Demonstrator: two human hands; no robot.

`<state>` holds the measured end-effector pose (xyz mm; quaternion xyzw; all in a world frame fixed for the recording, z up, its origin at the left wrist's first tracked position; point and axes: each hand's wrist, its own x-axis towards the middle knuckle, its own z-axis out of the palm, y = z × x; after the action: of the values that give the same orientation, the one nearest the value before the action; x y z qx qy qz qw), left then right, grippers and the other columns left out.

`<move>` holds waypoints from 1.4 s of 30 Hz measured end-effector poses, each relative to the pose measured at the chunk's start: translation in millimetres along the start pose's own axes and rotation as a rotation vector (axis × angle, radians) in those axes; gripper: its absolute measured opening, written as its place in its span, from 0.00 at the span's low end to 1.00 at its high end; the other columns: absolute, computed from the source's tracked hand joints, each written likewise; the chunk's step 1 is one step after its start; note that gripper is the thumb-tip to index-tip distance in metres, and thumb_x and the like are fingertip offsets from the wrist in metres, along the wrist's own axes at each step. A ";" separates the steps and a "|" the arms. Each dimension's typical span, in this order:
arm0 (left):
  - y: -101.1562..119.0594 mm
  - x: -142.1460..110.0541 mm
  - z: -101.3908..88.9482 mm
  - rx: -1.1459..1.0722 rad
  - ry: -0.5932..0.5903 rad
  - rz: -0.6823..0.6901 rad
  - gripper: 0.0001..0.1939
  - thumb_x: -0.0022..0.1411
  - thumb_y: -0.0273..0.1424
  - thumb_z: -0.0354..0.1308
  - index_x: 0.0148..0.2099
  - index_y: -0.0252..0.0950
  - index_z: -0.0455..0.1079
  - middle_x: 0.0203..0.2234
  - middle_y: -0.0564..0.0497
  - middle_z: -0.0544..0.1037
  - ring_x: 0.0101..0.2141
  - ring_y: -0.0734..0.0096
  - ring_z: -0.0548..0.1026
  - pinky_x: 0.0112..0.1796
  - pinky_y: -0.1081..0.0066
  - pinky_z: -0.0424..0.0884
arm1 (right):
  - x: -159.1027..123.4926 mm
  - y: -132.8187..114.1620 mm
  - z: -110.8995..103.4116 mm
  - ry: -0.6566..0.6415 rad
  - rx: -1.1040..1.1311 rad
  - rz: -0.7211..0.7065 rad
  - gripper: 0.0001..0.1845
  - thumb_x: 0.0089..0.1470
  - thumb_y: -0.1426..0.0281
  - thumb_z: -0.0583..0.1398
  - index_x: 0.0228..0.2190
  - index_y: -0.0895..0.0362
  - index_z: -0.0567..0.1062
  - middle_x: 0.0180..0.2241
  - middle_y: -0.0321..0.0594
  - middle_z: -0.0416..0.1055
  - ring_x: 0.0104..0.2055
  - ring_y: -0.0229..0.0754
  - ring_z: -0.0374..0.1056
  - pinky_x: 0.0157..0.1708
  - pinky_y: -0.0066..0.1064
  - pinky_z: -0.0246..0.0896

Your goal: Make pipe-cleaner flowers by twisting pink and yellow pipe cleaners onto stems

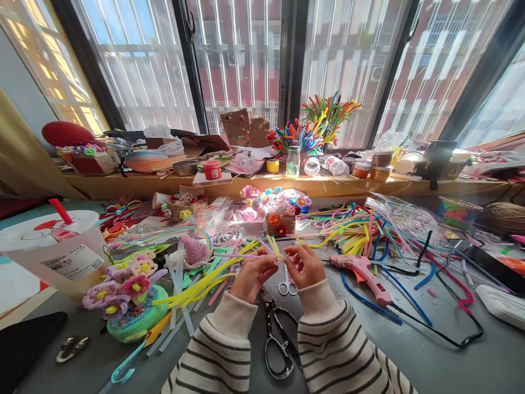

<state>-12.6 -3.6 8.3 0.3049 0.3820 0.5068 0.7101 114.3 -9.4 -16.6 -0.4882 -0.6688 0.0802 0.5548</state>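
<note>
My left hand (pixel 253 274) pinches a small piece of yellow and lilac pipe cleaners (pixel 275 249) near the middle of the grey table. From the other side, the fingers of my right hand (pixel 305 266) close on the same piece. Yellow ends of it stick up between the hands, and my fingertips hide part of it. Beneath the hands lie large black-handled scissors (pixel 275 350) and small white-handled scissors (pixel 287 287). A pink glue gun (pixel 365 276) rests to the right of my right hand. Yellow pipe cleaners (pixel 200 287) fan out left of my left hand.
A drink cup (pixel 61 251) with a red straw stands at the left, beside a pot of fuzzy flowers (pixel 131 290). Clear glue sticks (pixel 177 295) lie near it. A woven flower box (pixel 281 223) and a heap of pipe cleaners (pixel 361 232) are behind. The glue gun's cord (pixel 438 334) loops right.
</note>
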 end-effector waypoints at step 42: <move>-1.5 0.1 -1.8 0.186 -0.149 -0.049 0.08 0.39 0.27 0.62 0.27 0.32 0.70 0.23 0.52 0.73 0.26 0.76 0.70 0.33 0.75 0.66 | -0.7 8.3 4.5 -0.210 0.613 0.639 0.18 0.33 0.56 0.60 0.17 0.60 0.68 0.10 0.28 0.58 0.11 0.28 0.50 0.11 0.21 0.43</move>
<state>-13.4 -3.9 6.1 0.3969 0.3809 0.4274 0.7174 115.3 -3.7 -24.1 -0.4724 -0.4826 0.4907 0.5505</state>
